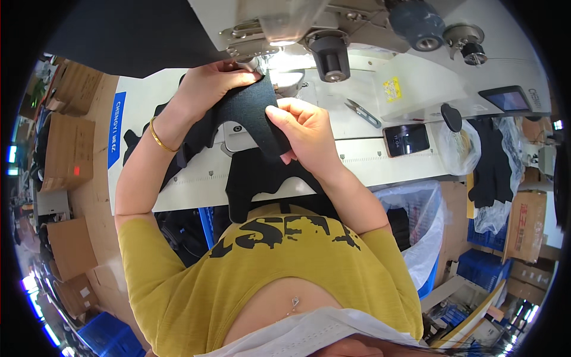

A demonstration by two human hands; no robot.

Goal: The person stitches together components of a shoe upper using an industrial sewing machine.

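Note:
A dark knit fabric piece (pixel 247 107) is stretched between my two hands under the head of a sewing machine (pixel 262 30). With the fingers of my left hand (pixel 208 86) I press the upper part of the cloth beside the lit needle area; some of those fingers are behind the machine. My right hand (pixel 303 131) pinches the right edge of the same piece, thumb on top. More dark fabric pieces (pixel 262 178) hang over the table's front edge toward my lap, and others (pixel 178 140) lie left of the machine bed.
Thread snips (pixel 363 113) and a phone (pixel 407 140) lie on the white table (pixel 363 172) to the right. Past them are a plastic bag (pixel 461 146) and black cloth (pixel 493 166). A lined blue bin (pixel 428 238) stands at lower right; cardboard boxes (pixel 68 149) are at left.

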